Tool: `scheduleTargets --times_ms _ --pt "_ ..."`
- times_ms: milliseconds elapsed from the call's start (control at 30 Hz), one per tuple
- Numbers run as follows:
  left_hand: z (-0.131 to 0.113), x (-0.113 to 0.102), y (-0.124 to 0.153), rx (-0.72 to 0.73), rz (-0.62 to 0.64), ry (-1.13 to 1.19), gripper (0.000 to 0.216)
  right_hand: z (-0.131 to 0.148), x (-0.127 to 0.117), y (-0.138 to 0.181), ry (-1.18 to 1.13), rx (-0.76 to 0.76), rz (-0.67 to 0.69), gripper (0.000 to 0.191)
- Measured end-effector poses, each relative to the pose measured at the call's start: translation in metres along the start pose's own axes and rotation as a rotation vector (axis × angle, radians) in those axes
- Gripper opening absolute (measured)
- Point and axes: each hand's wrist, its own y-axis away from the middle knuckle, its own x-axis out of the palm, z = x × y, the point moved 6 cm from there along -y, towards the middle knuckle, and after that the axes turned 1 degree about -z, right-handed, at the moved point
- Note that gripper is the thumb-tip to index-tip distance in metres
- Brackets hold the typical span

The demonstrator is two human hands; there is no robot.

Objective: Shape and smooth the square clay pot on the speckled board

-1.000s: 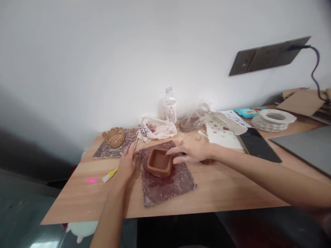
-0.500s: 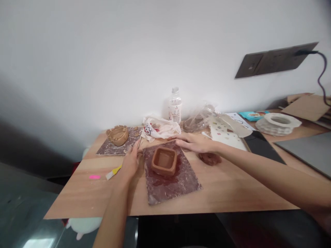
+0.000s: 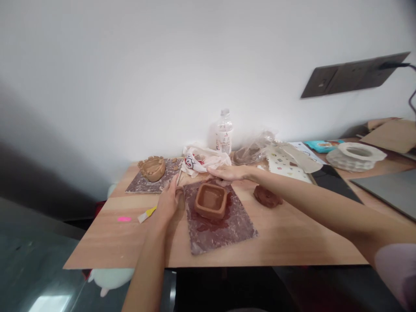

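A square brown clay bowl (image 3: 211, 200) sits on a dark mottled tile (image 3: 227, 225) on the wooden table (image 3: 292, 242). My left hand (image 3: 169, 201) rests flat against the tile's left edge, fingers stretched out. My right hand (image 3: 229, 174) reaches across behind the bowl, fingers flat and extended at the tile's far edge, holding nothing. A lump of dark clay (image 3: 267, 196) lies to the right of the tile.
A second tile (image 3: 143, 185) carries a tan clay pot (image 3: 151, 167) at the back left. A bottle (image 3: 224, 132), white bag (image 3: 201, 162), plastic wrap (image 3: 251, 149), notebook (image 3: 286, 167), white ring (image 3: 355, 155), yellow-handled tool (image 3: 146, 214) and pink piece (image 3: 124, 219) lie about.
My right hand has left the bowl's right side and swung back to the tile's far edge, uncovering the clay lump. The view has shifted slightly.
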Motion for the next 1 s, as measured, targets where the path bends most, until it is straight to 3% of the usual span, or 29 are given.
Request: scheduleTargets --times_ms 267,433,700,1000 --pt "0.000 -0.002 -0.002 -0.024 0.064 0.035 0.059 0.008 -0.006 0.002 0.189 -0.015 0.012 0.092" --pt "0.000 -0.001 -0.002 -0.016 0.057 0.029 0.060 0.033 -0.012 0.000 0.194 -0.185 -0.053 0.082" --pt "0.001 -0.001 -0.002 -0.024 0.067 0.057 0.060 0.061 0.006 0.001 0.549 -0.179 -0.043 0.075" --pt "0.004 0.000 -0.002 0.016 0.016 0.068 0.063 0.088 0.027 0.022 0.614 -0.182 0.032 0.063"
